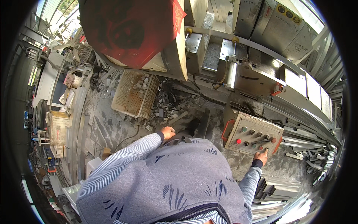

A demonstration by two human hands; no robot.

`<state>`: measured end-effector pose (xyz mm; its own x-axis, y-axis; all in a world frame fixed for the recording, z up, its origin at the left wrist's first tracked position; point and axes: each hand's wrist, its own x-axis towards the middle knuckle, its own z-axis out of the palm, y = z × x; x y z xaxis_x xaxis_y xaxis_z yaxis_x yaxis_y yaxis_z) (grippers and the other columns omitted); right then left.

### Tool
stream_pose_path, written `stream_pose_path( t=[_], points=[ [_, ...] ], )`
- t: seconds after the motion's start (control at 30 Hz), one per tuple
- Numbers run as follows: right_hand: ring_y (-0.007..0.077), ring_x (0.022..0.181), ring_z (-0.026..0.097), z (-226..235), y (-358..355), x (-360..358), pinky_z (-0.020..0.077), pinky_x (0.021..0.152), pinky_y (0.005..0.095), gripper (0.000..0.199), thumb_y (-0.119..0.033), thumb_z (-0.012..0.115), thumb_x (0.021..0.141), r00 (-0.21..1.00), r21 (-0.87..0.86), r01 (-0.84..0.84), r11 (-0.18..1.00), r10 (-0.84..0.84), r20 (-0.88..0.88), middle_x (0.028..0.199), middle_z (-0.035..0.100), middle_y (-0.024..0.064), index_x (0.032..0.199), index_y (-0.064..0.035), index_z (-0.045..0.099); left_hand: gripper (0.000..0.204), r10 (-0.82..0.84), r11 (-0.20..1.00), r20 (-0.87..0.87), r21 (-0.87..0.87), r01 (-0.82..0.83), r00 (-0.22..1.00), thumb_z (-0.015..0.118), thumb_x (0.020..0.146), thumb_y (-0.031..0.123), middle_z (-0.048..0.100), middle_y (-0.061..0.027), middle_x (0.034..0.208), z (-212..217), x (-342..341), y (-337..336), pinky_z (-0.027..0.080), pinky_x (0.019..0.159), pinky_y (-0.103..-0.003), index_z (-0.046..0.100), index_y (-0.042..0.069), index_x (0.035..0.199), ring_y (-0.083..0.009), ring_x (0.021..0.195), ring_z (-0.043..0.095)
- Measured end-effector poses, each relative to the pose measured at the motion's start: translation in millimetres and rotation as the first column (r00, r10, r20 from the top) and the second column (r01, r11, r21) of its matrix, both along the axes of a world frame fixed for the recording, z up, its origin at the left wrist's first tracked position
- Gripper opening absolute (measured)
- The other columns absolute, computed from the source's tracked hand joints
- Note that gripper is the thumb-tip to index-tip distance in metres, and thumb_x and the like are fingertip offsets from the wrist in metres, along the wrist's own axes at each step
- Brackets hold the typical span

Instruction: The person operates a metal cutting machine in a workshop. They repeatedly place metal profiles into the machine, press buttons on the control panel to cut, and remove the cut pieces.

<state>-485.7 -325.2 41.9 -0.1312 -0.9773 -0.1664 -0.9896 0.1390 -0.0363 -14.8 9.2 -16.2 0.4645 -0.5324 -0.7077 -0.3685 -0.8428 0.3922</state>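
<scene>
Here's the control box (pixel 257 130), tilted panel facing up, set in front of the machine and off to the person's right. It looks like stiff sheet metal, probably heavy for its size, and the dusty face may be a little slick. To shift it, the red side handles (pixel 226 130) look the sound place to take hold; the panel itself asks only for a fingertip, since the bright red button (pixel 239 141) and the black knobs look small and firm, and the slim black lever (pixel 260 141) seems the easiest part to knock.

And the right grip (pixel 262 158) is at the box's near right corner, a finger reaching a small control, the others curled; whether it pinches or just presses, I can't tell. Left of the box, the left grip (pixel 168 132) hangs loosely curled by the person's leg, its inside hidden, so no telling if it's empty.

Farther out, beyond the box, a pale cylinder (pixel 232 74) sits on the machine; far left, a plastic crate (pixel 125 110) stands beside scattered offcuts (pixel 160 112); to the box's right, metal bars (pixel 320 160) lie jumbled.
</scene>
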Motion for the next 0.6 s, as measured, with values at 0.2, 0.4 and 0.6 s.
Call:
stream_pose_path(
  t=[0.2,0.4,0.6],
  points=[
    [0.0388,0.086,0.063,6,7,7,0.0501,0.077,0.0443,0.070,-0.018,0.060,0.074,0.999,-0.010,0.043,0.999,-0.042,0.023,0.091,0.063,0.0261,0.138,-0.0086,0.032,0.036,-0.028,1.000,0.029,-0.005,0.029,0.999,0.068,0.073,0.031,0.065,-0.0130,0.107,10,5,-6,0.046,0.090,-0.034,0.068,0.011,0.104,-0.0283,0.102,0.060],
    [0.0382,0.085,0.063,12,8,12,0.0506,0.077,0.0447,0.071,-0.019,0.059,0.075,0.998,0.016,0.065,0.998,-0.066,0.012,0.093,0.063,0.0248,0.139,-0.0081,0.031,0.038,-0.012,0.998,-0.068,-0.056,0.009,0.998,0.068,0.077,0.024,0.065,-0.0131,0.106,14,4,-10,0.047,0.084,-0.033,0.064,0.003,0.108,-0.0248,0.098,0.061],
    [0.0378,0.085,0.063,6,7,10,0.0505,0.077,0.0446,0.071,-0.020,0.059,0.075,0.998,-0.002,0.056,0.998,-0.056,0.013,0.092,0.063,0.0248,0.139,-0.0084,0.031,0.036,0.040,0.999,-0.116,-0.019,-0.043,0.992,0.066,0.076,0.029,0.063,-0.0141,0.112,8,6,-10,0.044,0.092,-0.034,0.066,0.008,0.106,-0.0286,0.106,0.058]
  ],
)
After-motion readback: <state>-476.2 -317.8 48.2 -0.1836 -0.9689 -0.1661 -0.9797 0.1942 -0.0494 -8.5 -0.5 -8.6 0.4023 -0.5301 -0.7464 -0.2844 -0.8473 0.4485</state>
